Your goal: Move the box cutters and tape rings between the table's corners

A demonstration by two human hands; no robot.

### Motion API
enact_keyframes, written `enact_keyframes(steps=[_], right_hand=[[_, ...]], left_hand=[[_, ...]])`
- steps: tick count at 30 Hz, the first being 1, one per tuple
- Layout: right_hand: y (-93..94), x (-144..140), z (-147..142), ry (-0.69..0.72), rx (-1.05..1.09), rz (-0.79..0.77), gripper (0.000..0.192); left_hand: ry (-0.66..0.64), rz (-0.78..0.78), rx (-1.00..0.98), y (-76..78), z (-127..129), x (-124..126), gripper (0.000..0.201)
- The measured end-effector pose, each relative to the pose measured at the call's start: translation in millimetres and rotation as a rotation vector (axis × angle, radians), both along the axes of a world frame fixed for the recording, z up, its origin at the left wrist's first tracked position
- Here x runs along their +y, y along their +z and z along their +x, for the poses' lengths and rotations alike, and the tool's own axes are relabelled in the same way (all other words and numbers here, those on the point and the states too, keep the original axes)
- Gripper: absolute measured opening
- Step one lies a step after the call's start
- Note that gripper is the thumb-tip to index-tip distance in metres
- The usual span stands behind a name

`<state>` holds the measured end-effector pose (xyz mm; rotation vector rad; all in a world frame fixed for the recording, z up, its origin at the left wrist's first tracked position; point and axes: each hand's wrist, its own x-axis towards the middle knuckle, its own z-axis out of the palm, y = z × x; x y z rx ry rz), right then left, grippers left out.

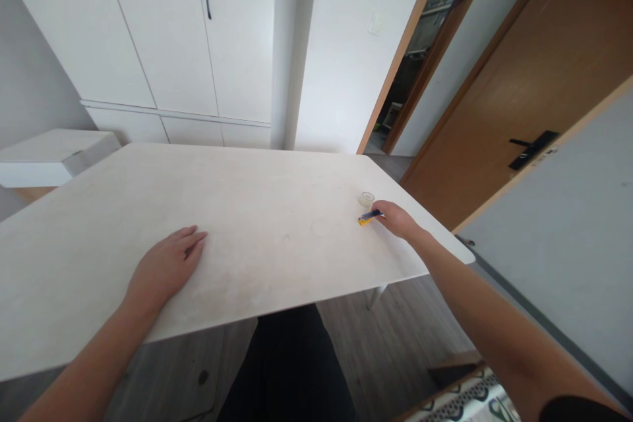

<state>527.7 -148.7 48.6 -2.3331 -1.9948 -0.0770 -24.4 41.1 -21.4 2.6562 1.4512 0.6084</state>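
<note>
My right hand [394, 218] is closed around a slim blue-and-yellow object [368, 217] near the right end of the white table [257, 211]. The object's front end sticks out to the left of my fingers, and its exact kind is too small to make out. Just behind it, a roll of clear tape [366, 198] lies flat on the tabletop, close to my fingers. Over on the left side, my left hand [165, 265] rests palm down on the table near the front edge, fingers stretched out. A small dark gap shows between its thumb and fingers.
White cabinets [173, 39] with dark handles stand behind the table. At the left is a low white box-like unit [59, 151]. A brown door [524, 59] is at the right. A patterned fabric item [465, 399] lies at the lower right, above the grey wood floor [395, 336].
</note>
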Motion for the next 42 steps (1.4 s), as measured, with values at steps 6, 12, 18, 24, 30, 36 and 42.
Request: enact_keyframes(steps=[6, 12, 18, 24, 30, 36, 42], right_hand=[[-6.9, 13.9, -11.7, -0.007, -0.171, -0.173, 0.036], [-13.8, 3.6, -13.3, -0.257, -0.046, -0.022, 0.024], [4.0, 37.8, -6.4, -0.601, 0.145, 0.232, 0.039], [14.6, 76.5, -5.4, -0.526, 0.106, -0.048, 0.045], [20.0, 111.8, -49.6, -0.501, 0.044, -0.119, 0.043], [49.8, 183.9, -140.3, -0.242, -0.016, -0.102, 0.039], [83.0, 179.1, -94.5, -0.354, 0.038, -0.247, 0.031]], left_hand=[[0.003, -0.012, 0.008, 3.1, 0.4, -2.2, 0.063], [0.015, 0.016, -0.028, 2.8, 1.6, -2.5, 0.056], [0.015, 0.019, -0.055, 2.5, 1.8, -2.6, 0.053], [-0.004, 0.019, -0.053, 0.3, 2.1, -2.1, 0.055], [0.007, 0.063, -0.008, 9.6, 7.6, -10.7, 0.048], [-0.006, 0.056, -0.019, 15.8, 7.9, -15.8, 0.043], [-0.027, 0.053, -0.085, 9.0, 7.0, -13.3, 0.042]])
